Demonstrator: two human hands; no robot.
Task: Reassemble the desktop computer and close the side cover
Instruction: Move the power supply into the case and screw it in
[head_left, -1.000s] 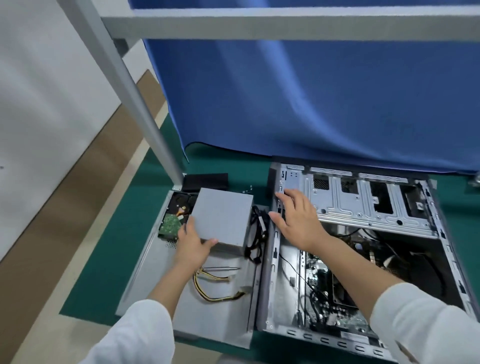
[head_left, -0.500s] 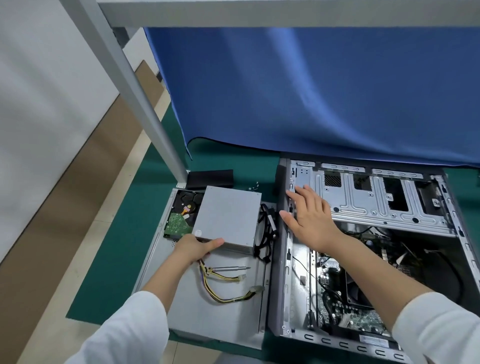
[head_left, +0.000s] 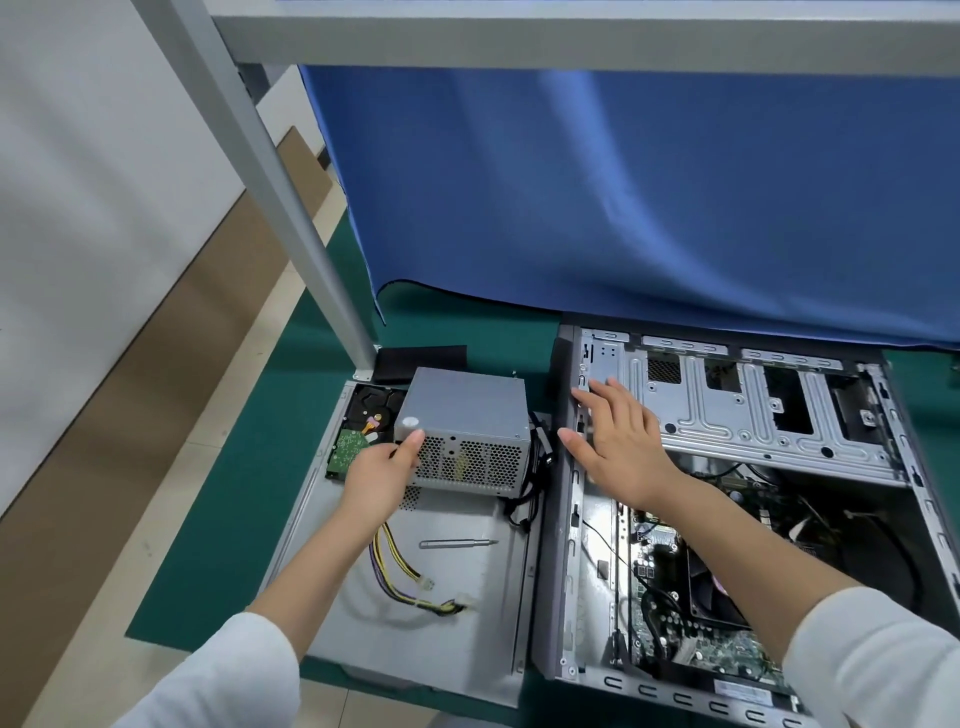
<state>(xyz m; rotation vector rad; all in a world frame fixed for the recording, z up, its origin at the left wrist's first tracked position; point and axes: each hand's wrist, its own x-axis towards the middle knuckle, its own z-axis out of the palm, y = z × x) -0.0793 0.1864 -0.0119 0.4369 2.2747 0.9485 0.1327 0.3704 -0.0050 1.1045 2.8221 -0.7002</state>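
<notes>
Comparing with one second ago, the power supply unit (head_left: 467, 423) is seen tipped up at its near edge, so that its perforated side now faces the camera; before, it lay flat on the side cover (head_left: 415, 623). It is gripped at its near left corner by the left hand (head_left: 382, 475), the thumb on top and the fingers closed under it. Its yellow and purple cables (head_left: 400, 577) trail down on the cover at 6 o'clock of the unit. The right hand (head_left: 618, 441) is laid open and flat on the left edge of the computer case (head_left: 566, 571), at 3 o'clock of the unit, and nothing is held by it. The hard drive (head_left: 358, 431) lies at 9 o'clock, a screwdriver bit (head_left: 457, 543) near the cables. It is judged that the lifting of the unit toward the case has begun; the cables could catch.
</notes>
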